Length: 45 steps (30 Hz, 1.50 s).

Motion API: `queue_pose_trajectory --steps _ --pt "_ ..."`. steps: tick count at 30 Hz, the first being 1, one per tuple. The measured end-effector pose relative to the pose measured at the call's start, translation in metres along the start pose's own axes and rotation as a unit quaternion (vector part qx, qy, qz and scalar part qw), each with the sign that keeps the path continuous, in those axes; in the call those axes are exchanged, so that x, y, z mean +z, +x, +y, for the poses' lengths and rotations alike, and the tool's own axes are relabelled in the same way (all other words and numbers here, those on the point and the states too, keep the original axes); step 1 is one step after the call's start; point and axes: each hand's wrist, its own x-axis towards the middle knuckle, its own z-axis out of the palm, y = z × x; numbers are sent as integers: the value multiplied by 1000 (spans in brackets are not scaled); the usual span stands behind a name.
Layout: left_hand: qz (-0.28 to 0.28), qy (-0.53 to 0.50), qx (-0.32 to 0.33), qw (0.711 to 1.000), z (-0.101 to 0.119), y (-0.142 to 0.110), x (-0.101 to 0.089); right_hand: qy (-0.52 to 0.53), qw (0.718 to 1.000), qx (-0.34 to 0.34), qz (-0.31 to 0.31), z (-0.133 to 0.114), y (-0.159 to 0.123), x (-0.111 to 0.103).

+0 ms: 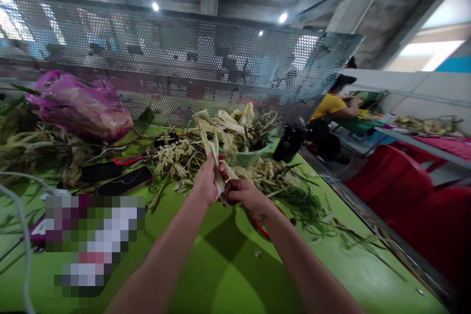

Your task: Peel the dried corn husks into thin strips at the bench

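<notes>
Both of my hands are raised over a green table (228,274) and grip the same pale dried leaf strip (211,144). My left hand (206,180) is closed around its lower part from the left. My right hand (245,195) pinches it from the right, fingers curled. The strip rises from between my hands and bends over at the top. Behind it lies a heap of similar dried leaves (184,157), and a light green basket (246,156) is filled with more of them.
A pink plastic bag (79,103) sits on leaf stalks at the far left. Two dark phones (125,180) and red-handled scissors (127,160) lie on the table. A perforated metal screen (176,54) backs the table. A seated person in yellow (329,108) works at right, near red chairs (390,181).
</notes>
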Motion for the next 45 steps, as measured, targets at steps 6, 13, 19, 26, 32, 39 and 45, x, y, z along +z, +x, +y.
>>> queue_pose_trajectory --steps 6,13,19,26,32,39,45 --pt "-23 -12 7 1000 1 2 -3 46 999 1 10 3 2 4" --pt "-59 -31 0 998 7 -2 -1 49 999 2 -18 1 0 6" --pt "-36 57 57 996 11 -4 -3 40 999 -17 12 -2 -1 5" --pt "5 76 7 997 -4 -1 -2 26 993 -99 63 -9 -2 -1" --pt "18 27 37 999 3 1 -3 -2 994 -104 28 -18 -9 -2" --pt "-3 15 20 1000 2 0 -4 -21 989 -141 36 -16 -7 1" --pt "8 15 25 1000 2 -3 -1 -36 988 -146 29 -15 -6 2"
